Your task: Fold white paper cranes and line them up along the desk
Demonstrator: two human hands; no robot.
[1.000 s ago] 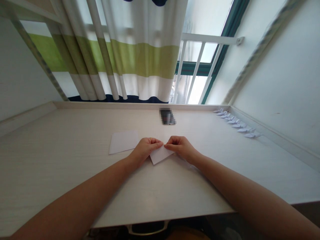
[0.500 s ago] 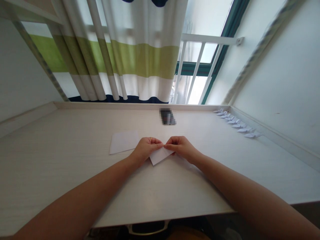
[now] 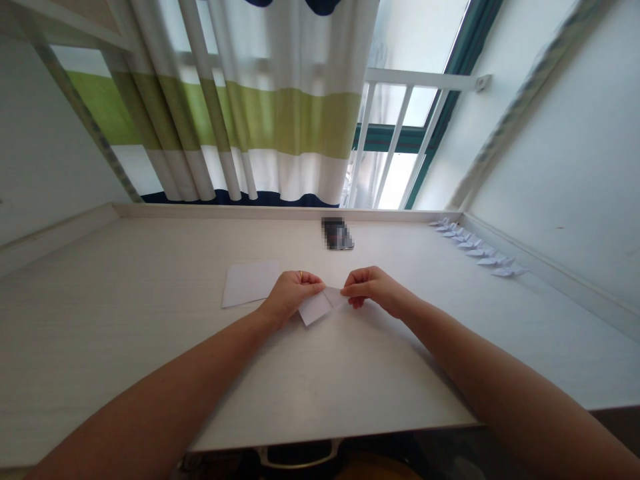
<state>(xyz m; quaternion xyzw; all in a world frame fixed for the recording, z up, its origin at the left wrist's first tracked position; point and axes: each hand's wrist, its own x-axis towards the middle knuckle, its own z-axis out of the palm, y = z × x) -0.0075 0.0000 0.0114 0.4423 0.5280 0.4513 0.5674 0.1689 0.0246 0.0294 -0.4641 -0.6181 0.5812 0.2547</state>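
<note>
Left grip (image 3: pixel 295 292) and right grip (image 3: pixel 371 288) pinch folded paper (image 3: pixel 315 309) between them.

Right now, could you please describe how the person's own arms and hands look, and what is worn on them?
The left arm and right arm are bare as far as they show. The left hand wears a thin gold-coloured ring. The right hand is ungloved, with no visible jewellery.

No readable text, labels, numbers or signs.

Bare forearms (image 3: pixel 205 377) and bare hands (image 3: pixel 291 295), a thin gold-coloured ring (image 3: pixel 301 274) on the left one.
</note>
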